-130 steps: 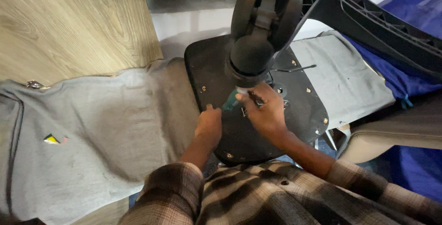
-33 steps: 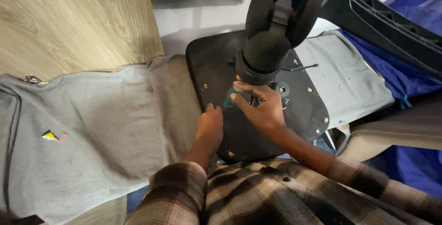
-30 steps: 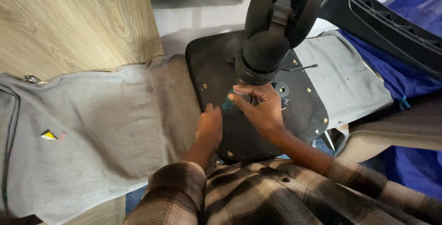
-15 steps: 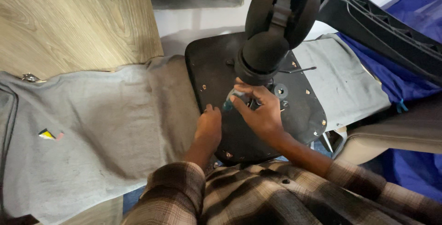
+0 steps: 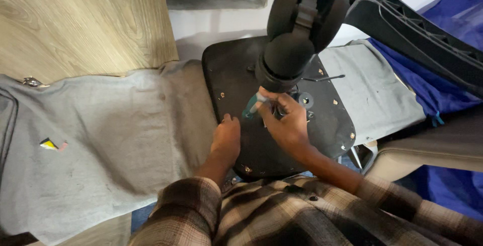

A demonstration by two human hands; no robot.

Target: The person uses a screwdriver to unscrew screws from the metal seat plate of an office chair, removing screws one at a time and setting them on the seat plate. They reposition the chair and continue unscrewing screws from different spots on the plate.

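Black seat underside [image 5: 236,75], two hands: left hand [image 5: 226,137], right hand [image 5: 284,122]

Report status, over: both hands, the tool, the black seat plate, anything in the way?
Left hand flat on black seat plate. Right hand grips teal-handled tool at plate's centre. Caster wheel looms overhead, hiding the tool tip.

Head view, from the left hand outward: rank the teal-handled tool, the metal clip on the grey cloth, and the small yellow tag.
1. teal-handled tool: just up and right of the left hand, gripped by the right hand.
2. small yellow tag: far left on the grey cloth.
3. metal clip: far upper left, at the cloth's edge.
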